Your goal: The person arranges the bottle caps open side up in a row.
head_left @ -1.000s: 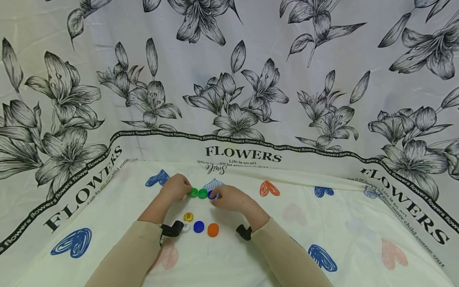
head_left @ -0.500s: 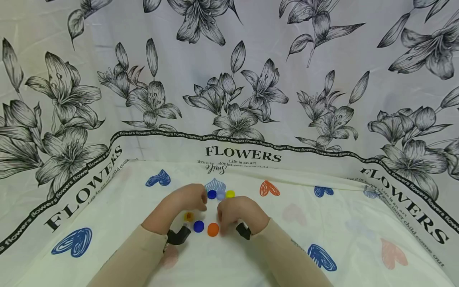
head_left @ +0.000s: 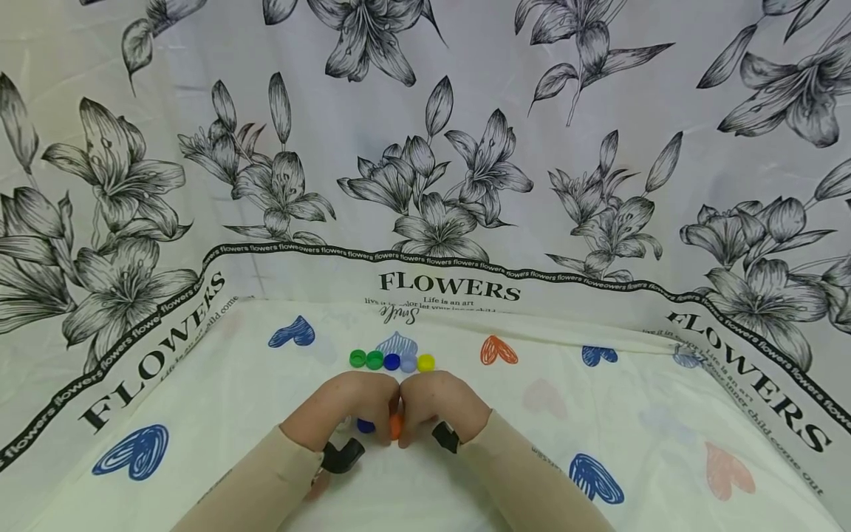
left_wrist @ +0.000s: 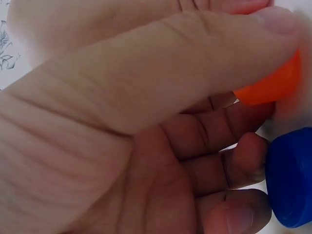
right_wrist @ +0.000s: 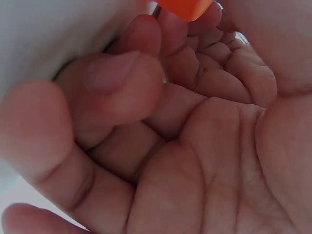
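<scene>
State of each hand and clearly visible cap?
Orange round plastic cap: pinched by left hand
Right hand: curled, grip unclear
Nearer blue round plastic cap: partly hidden
Green round plastic caps: flat
Farther blue round plastic cap: flat
Pale-blue round plastic cap: flat
Yellow round plastic cap: flat

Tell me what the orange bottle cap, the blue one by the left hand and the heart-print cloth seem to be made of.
Orange bottle cap: probably plastic, smooth, judging by its even, solid colour.
Blue bottle cap: likely plastic too, smooth, with uniform colour and a rounded edge; sheen hard to judge.
Heart-print cloth: seemingly matte fabric, by its soft fold and wrinkles; fibre unclear.
</scene>
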The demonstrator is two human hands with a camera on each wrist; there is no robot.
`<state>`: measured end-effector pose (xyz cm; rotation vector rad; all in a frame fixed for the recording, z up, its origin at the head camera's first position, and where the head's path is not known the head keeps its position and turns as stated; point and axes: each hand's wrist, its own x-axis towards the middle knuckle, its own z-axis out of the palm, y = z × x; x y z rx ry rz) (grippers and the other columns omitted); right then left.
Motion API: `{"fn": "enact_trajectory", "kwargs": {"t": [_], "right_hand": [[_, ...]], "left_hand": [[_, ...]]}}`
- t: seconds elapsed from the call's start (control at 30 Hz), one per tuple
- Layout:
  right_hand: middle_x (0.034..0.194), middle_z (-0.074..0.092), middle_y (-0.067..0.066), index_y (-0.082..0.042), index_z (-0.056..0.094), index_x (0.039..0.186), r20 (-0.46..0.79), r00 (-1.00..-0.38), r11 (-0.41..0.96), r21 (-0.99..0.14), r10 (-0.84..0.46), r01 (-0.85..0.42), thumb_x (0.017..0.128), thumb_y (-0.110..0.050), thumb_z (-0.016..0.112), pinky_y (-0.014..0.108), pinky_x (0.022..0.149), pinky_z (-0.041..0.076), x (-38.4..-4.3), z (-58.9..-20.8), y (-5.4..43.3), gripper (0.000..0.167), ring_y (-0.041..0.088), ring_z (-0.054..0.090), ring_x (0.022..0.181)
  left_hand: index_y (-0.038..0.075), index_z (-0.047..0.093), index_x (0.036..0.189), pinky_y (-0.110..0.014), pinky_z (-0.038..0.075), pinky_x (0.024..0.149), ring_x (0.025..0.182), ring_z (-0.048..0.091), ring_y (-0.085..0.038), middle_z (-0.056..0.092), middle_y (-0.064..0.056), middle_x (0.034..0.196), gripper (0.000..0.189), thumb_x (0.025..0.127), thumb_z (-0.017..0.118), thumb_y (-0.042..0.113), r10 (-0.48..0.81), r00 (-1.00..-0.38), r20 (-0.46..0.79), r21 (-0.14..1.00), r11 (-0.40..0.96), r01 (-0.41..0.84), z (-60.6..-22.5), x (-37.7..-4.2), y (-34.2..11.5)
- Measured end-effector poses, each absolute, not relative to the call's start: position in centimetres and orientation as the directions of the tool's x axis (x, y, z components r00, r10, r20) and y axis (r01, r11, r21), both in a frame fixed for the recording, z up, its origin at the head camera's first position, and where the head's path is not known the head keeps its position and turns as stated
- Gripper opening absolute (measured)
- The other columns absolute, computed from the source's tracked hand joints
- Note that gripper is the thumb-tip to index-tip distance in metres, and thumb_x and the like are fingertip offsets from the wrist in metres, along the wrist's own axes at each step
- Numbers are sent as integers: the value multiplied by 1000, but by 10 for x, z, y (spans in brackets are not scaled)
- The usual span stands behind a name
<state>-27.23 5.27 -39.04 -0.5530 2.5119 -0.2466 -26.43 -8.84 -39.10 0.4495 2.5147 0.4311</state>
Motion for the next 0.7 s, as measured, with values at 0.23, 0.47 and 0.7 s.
{"fn": "enact_trajectory", "kwargs": {"t": [0.23,0.47,0.7], "right_hand": [[71,57,-2,-13,71,86,-482,-733,876,-308,-480,-371,77,-31,91,29,64,44,-275,-388,56,28,14,53,68],[60,43,-3,-12,63,72,-523,-653,836,-352,-548,-420,86,-31,83,27,55,37,-282,-383,62,31,14,47,56],[59,43,-4,-11,60,68,-552,-648,851,-336,-525,-403,90,-33,79,28,56,40,-288,-376,71,37,14,47,57]], "left_hand": [[13,67,94,-40,51,78,78,59,-20,64,1,82,30,75,90,14,419,-800,-430,409,880,241,-391,-265,-90],[12,73,106,-45,53,86,83,62,-18,67,5,90,30,79,88,13,456,-789,-411,460,851,252,-386,-268,-94],[10,76,108,-49,52,94,94,64,-19,72,3,102,22,86,80,11,505,-792,-344,548,793,267,-388,-273,-94]]}}
